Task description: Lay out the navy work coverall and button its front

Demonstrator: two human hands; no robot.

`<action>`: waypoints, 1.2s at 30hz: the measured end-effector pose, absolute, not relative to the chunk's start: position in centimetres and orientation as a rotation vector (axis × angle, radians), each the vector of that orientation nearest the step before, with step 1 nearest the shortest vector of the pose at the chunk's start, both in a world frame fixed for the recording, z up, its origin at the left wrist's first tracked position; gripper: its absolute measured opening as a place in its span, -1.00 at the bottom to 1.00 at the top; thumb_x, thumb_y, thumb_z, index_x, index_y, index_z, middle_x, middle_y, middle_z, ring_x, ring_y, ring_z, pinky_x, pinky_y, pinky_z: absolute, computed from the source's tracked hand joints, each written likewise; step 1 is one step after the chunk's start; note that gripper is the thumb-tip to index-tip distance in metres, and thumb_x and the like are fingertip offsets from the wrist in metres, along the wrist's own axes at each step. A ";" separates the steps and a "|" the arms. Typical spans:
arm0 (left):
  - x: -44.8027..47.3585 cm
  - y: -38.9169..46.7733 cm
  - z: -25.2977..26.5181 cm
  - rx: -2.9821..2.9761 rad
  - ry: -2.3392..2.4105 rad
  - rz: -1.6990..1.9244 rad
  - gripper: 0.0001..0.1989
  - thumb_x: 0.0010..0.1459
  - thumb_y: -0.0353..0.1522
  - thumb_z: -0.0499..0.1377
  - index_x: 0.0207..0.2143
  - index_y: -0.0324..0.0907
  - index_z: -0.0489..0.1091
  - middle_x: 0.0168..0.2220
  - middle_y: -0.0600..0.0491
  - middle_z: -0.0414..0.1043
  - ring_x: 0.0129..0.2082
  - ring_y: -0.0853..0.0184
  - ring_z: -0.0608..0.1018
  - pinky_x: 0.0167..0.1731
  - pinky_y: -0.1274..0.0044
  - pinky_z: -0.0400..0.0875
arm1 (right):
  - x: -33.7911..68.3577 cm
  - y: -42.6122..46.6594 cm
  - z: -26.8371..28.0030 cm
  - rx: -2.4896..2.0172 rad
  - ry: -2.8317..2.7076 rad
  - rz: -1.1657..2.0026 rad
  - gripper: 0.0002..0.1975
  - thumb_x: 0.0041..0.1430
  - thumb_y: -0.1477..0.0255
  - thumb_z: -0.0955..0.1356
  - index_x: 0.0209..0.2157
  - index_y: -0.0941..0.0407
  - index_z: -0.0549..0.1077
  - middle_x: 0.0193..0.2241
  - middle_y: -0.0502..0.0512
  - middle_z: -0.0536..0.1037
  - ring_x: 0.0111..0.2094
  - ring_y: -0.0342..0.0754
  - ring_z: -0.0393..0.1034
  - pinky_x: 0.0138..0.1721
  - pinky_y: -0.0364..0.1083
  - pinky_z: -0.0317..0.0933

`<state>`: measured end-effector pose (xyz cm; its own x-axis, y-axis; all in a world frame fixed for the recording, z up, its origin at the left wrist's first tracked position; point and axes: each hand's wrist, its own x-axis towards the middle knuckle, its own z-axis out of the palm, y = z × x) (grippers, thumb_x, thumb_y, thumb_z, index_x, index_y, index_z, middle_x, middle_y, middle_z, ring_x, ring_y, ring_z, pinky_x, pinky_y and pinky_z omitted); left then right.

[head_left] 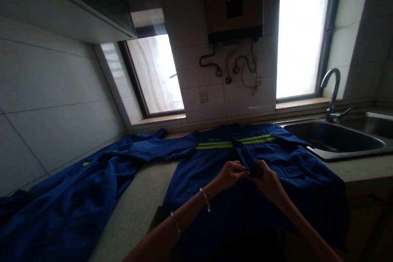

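Note:
A dark blue work jacket (208, 168) with yellow-green stripes across the chest lies spread over the counter, its lower part hanging past the front edge. At its middle front opening, my left hand (231, 174) pinches the jacket's edge. My right hand (268, 180) grips the same front edge from the other side, and the fingertips of both hands nearly meet. Two silver bangles sit on my left forearm. Whether a button or other fastener is between the fingers is too dark to make out.
More blue clothing (76, 196) lies heaped along the left counter. A steel sink (334, 156) with a curved faucet (333, 90) is at the right, close to the jacket's sleeve. A water heater (235, 4) with pipes hangs on the tiled wall between two windows.

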<state>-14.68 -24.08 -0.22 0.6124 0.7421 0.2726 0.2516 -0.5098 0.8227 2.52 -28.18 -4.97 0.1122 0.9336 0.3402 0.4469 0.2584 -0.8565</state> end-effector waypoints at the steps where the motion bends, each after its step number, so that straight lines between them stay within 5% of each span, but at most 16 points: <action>1: -14.7 -24.0 -0.3 2.040 0.799 0.811 -0.56 0.01 -0.13 0.20 -0.69 -0.30 0.29 -0.56 0.16 0.11 -0.55 0.53 0.18 -0.57 0.63 0.02 | 2.4 -28.3 -4.9 -1.319 -1.474 0.627 -0.62 -0.07 0.22 0.40 -0.31 0.07 0.19 -0.53 -0.13 0.30 -0.65 -0.19 0.25 -0.67 -0.19 0.16; 7: -14.9 -24.0 0.7 1.868 0.894 0.787 -0.52 0.01 0.00 0.14 -0.52 -0.30 0.37 -0.62 0.20 0.16 -0.66 0.56 0.20 -0.64 0.65 0.02 | 2.5 -29.6 -3.5 -1.063 -1.285 0.950 -0.51 -0.11 0.27 0.43 -0.14 0.07 0.22 -0.40 -0.06 0.35 -0.47 -0.11 0.37 -0.59 -0.14 0.35; 14: -16.0 -26.1 4.3 1.991 0.864 0.317 -0.45 -0.11 0.07 0.19 -0.49 -0.30 0.42 -0.62 0.15 0.30 -0.68 0.54 0.28 -0.66 0.65 0.09 | 4.2 -29.4 -0.8 -1.020 -1.044 1.087 -0.39 -0.25 0.25 0.51 -0.10 0.08 0.35 -0.28 0.05 0.43 -0.32 -0.05 0.41 -0.55 -0.21 0.33; 17: -15.6 -27.0 4.3 1.974 0.776 0.225 -0.50 0.01 0.02 0.12 -0.50 -0.30 0.40 -0.62 0.14 0.33 -0.69 0.53 0.32 -0.69 0.66 0.12 | 4.5 -28.8 0.4 -1.009 -1.065 1.064 -0.38 -0.24 0.24 0.51 -0.09 0.07 0.35 -0.29 0.04 0.43 -0.32 -0.06 0.40 -0.55 -0.23 0.32; 22: -14.8 -27.4 3.7 1.860 0.736 0.202 -0.65 0.12 -0.18 0.08 -0.53 -0.29 0.35 -0.68 0.15 0.31 -0.75 0.55 0.31 -0.72 0.70 0.15 | 4.3 -28.7 1.2 -1.103 -1.231 0.807 -0.37 -0.13 0.16 0.45 -0.02 0.09 0.29 -0.30 0.07 0.41 -0.39 -0.07 0.38 -0.53 -0.15 0.34; 27: -14.7 -26.8 3.4 1.727 0.773 0.388 -0.63 0.04 -0.11 0.10 -0.56 -0.27 0.28 -0.71 0.15 0.29 -0.76 0.50 0.34 -0.74 0.66 0.19 | 2.9 -33.0 1.1 -1.250 -1.553 0.218 -0.44 0.01 0.17 0.39 0.04 0.04 0.29 -0.36 0.05 0.39 -0.48 -0.13 0.30 -0.50 -0.15 0.31; 32: -14.9 -26.0 3.2 1.564 0.795 0.588 -0.59 0.01 -0.06 0.10 -0.54 -0.26 0.27 -0.67 0.18 0.25 -0.76 0.53 0.28 -0.75 0.67 0.12 | 2.1 -36.7 0.5 -1.194 -2.008 0.147 -0.51 0.01 0.33 0.39 0.03 -0.15 0.35 -0.13 0.07 0.41 -0.26 -0.05 0.40 -0.31 -0.11 0.36; 36: -15.3 -25.9 4.2 1.634 0.780 0.568 -0.55 0.09 -0.03 0.04 -0.46 -0.27 0.33 -0.60 0.14 0.29 -0.68 0.51 0.32 -0.69 0.65 0.14 | 2.6 -36.2 0.3 -1.130 -1.902 0.252 -0.63 0.13 0.48 0.26 -0.03 -0.05 0.42 -0.17 0.08 0.43 -0.31 -0.13 0.41 -0.31 -0.18 0.35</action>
